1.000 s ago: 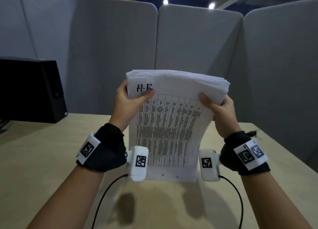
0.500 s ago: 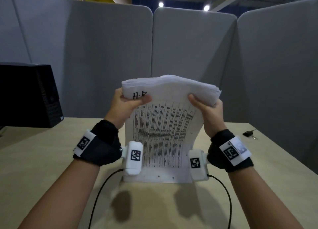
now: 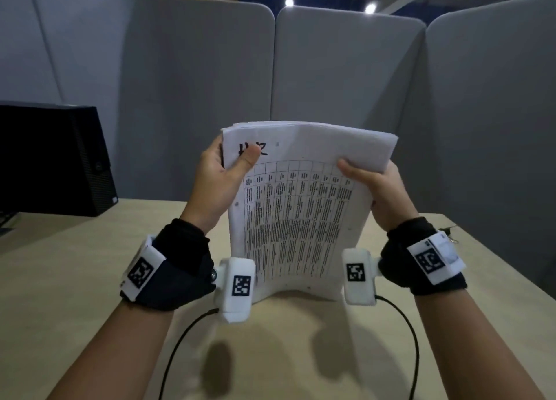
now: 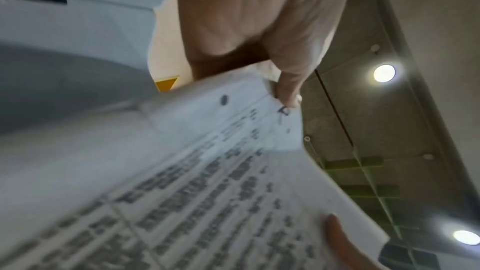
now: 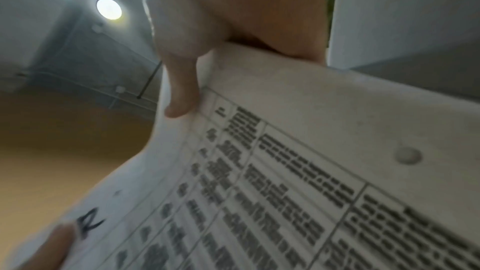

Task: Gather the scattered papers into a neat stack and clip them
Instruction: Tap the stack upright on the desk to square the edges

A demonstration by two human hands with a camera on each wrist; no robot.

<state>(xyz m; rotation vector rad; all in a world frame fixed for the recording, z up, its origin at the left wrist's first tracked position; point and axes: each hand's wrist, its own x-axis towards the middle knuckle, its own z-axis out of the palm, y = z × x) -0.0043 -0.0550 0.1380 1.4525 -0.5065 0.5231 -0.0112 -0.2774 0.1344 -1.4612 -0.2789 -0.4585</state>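
A: Paper stack (image 3: 301,213) status?
B: One stack, upright on the desk (image 3: 75,279). Left hand (image 3: 216,186) and right hand (image 3: 382,195) clamp its top corners. Handwriting possibly "H.R"; table text illegible.

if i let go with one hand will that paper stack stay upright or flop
Likely flop: the paper stack already bows while the left hand and right hand grip it. Its unclipped sheets, uneven along the top, would probably fan apart.
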